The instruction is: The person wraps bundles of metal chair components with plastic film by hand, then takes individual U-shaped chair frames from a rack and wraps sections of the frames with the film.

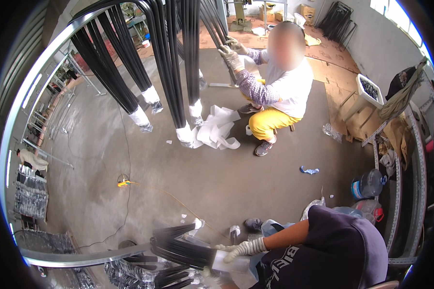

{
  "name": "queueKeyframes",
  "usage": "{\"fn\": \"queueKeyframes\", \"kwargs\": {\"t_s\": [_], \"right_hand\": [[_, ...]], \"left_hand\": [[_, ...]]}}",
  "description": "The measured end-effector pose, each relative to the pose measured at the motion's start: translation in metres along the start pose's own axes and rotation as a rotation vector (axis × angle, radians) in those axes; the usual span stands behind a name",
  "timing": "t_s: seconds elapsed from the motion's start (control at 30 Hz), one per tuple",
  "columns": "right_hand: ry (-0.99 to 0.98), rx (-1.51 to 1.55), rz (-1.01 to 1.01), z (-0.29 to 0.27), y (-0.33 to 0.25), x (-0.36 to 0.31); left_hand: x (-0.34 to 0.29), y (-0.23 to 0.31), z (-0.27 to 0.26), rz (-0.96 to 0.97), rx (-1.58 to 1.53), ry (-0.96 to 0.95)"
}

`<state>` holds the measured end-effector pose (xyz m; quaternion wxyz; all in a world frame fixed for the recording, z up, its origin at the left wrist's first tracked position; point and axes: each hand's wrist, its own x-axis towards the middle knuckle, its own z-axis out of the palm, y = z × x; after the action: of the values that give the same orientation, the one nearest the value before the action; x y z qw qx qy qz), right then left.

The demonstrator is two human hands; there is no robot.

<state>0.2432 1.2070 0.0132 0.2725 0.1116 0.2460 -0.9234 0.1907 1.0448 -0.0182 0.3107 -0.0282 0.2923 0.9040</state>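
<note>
A bundle of long black tubes point(190, 253) lies at the lower middle, with a white wrapping sheet point(229, 262) round its near end. My right hand point(246, 249), in a whitish knit glove, reaches in from the lower right and grips the sheet, fingers stretched along it. Motion blurs my left hand point(212, 278) at the bottom edge, beside the bundle and the sheet; its fingers cannot be made out. Other black bundles point(171, 278) with wrapped ends lie below. Part of the tubes is blurred.
Wrapped black tube bundles point(161, 62) hang from a curved metal rail point(38, 72). Across the floor a gloved co-worker point(284, 86) crouches, handling tubes beside loose white sheets point(219, 127). A cable point(128, 207) crosses the floor. At right are a water bottle point(370, 184) and metal shelving point(395, 192).
</note>
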Motion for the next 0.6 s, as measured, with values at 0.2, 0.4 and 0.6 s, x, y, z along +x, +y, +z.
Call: {"fn": "queueKeyframes", "kwargs": {"t_s": [0.2,0.4,0.6], "right_hand": [[-0.032,-0.005,0.055,-0.017,0.010,0.009],[-0.047,0.040,0.115,-0.002,-0.011,0.002],[-0.062,-0.245,0.163,0.001,-0.030,0.009]], "left_hand": [[0.037,0.004,0.020,0.022,-0.150,-0.205],[0.040,0.018,0.014,-0.032,-0.208,-0.162],[0.059,0.022,0.017,0.055,-0.275,-0.193]]}}
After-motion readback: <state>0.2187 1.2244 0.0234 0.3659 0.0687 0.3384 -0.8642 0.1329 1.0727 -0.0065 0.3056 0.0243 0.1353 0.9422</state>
